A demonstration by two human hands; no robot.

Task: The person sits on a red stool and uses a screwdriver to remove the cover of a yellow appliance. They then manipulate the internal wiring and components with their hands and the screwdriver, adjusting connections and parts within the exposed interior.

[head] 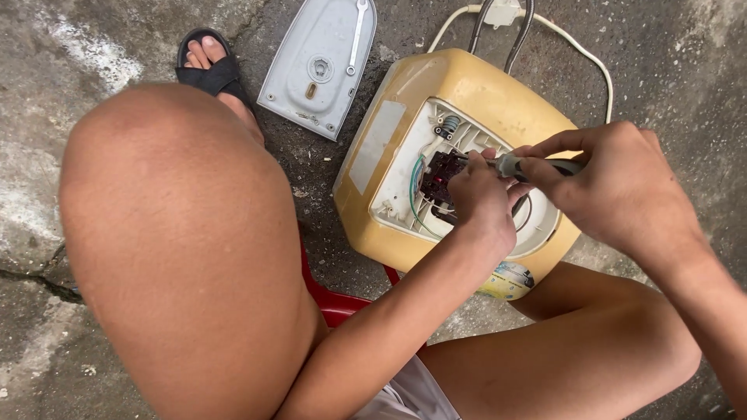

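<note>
yellow appliance [467, 93] opened; left hand [478, 198] fingers pinch inside, right hand [618, 187] grips screwdriver [513, 165].

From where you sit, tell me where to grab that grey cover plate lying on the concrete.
Probably take the grey cover plate by its two long side edges near the wide lower end, coming from above. It lies flat on the concrete, tapering toward the top, with a spanner resting on its upper part, so keep it level.

The housing [459, 85] is lying at centre on the floor [685, 47], both hands meeting over its opening. The cover [311, 70] is lying at its ten o'clock, a wrench [356, 35] resting on it; cords [580, 54] are trailing toward one o'clock.
</note>
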